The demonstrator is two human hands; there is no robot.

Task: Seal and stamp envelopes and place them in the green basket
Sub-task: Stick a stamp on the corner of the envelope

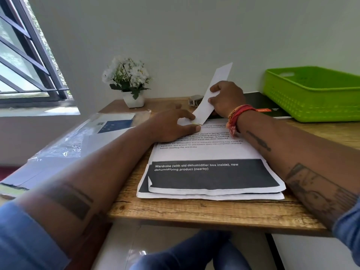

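Note:
A white envelope point(214, 88) stands tilted up over the printed sheets, its upper end pointing at the wall. My right hand point(227, 99) grips its right edge near the middle. My left hand point(173, 125) rests flat on the papers and pinches the envelope's lower end with its fingertips. The green basket point(311, 94) stands at the back right of the table; what it holds cannot be seen. A small grey stamp-like object point(194, 100) lies behind the envelope, partly hidden.
A stack of printed sheets point(210, 172) lies at the front of the wooden table point(194, 211). A clear plastic pack of envelopes point(78, 141) hangs over the left edge. A white flower pot point(133, 100) stands at the back. A black book point(266, 106) lies beside the basket.

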